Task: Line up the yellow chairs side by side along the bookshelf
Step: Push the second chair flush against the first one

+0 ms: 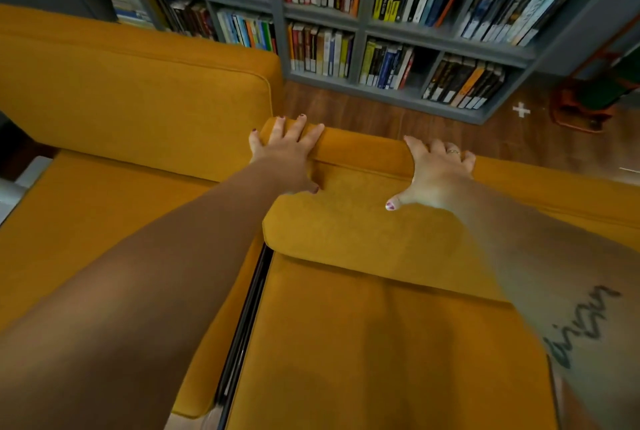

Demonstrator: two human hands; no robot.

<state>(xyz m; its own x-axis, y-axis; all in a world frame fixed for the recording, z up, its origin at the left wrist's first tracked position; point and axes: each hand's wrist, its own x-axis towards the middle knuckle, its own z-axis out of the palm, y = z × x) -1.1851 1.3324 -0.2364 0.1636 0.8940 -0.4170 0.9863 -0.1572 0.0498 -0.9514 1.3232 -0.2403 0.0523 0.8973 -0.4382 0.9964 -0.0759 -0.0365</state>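
Bookshelf (362, 31) spans the far side, the left yellow chair (121, 100) sits close before it, and the right yellow chair (381, 343), just beside it and nearer, looks heavy, bulky and soft-padded, best pushed by its backrest top, over which left hand (287, 149) and right hand (438, 170) both curl, gripping.

Left hand (287, 152), right hand (438, 173) gripping chair (363, 228)
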